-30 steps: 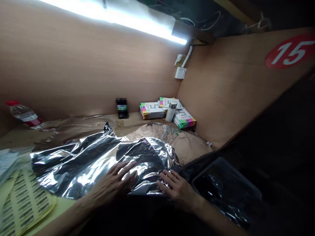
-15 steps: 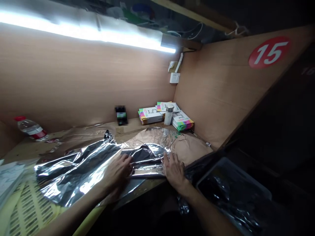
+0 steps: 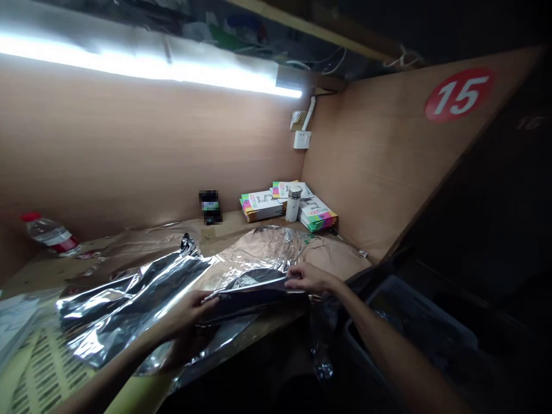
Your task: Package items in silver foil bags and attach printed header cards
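Note:
My left hand (image 3: 194, 309) is closed on the left end of a folded strip of shiny silver foil (image 3: 254, 299). At the strip's other end, the thumb and fingers of my right hand (image 3: 308, 278) pinch its upper edge. The strip is tilted up, its dark mirror-like face towards me. Left of it, more crumpled silver foil (image 3: 125, 305) spreads over the bench and hangs over a yellow slatted basket. Behind my hands lies a wide sheet of reflective foil (image 3: 267, 244), wrinkled and mirroring the brown boards. Whether these pieces are joined I cannot tell.
A red-capped bottle (image 3: 54, 236) leans at the back left. A white flask (image 3: 293, 204) stands by stacks of printed packets (image 3: 261, 205). The yellow basket (image 3: 41, 368) is at lower left, a plastic bin (image 3: 431, 310) at right. A board marked 15 (image 3: 459, 95) closes the right side.
Both hands, earlier lying flatter on the foil, now grip the folded strip at its ends. The strip's edge has been lifted and tilted, and my left hand has shifted left and down.

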Demonstrator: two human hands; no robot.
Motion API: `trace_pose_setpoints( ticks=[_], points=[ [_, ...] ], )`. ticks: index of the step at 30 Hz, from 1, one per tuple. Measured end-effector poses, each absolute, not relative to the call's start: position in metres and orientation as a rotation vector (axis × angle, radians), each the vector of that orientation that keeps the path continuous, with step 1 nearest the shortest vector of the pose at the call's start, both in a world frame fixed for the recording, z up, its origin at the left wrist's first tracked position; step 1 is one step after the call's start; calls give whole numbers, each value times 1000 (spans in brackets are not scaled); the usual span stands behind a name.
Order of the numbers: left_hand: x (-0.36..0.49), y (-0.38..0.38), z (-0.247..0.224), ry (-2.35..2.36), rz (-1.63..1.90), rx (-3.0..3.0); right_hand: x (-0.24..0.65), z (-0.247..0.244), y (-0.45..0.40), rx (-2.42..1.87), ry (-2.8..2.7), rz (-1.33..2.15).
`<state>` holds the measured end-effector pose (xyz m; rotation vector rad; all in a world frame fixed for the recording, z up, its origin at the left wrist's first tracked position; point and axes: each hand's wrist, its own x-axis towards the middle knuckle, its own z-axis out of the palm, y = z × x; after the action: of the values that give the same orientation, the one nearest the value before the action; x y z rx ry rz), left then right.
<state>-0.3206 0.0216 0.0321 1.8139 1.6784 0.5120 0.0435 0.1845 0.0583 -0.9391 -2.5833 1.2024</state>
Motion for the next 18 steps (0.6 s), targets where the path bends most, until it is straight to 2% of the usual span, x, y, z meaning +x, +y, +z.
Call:
trace_pose_setpoints(
  ticks=[6,9,13,18],
  points=[
    [-320,62,35,2045,440,1823,5,48,228,-1200,-2528,1060],
    [-290,68,31,1964,427,2144,-3,45,226,-1331,-2537,929],
    [-251,81,20,1860,133,2309,-13,52,204,-1472,-2471,631],
    [-247,88,7,1966,92,2310,-37,34,156,-1130,-2632,274]
  ],
)
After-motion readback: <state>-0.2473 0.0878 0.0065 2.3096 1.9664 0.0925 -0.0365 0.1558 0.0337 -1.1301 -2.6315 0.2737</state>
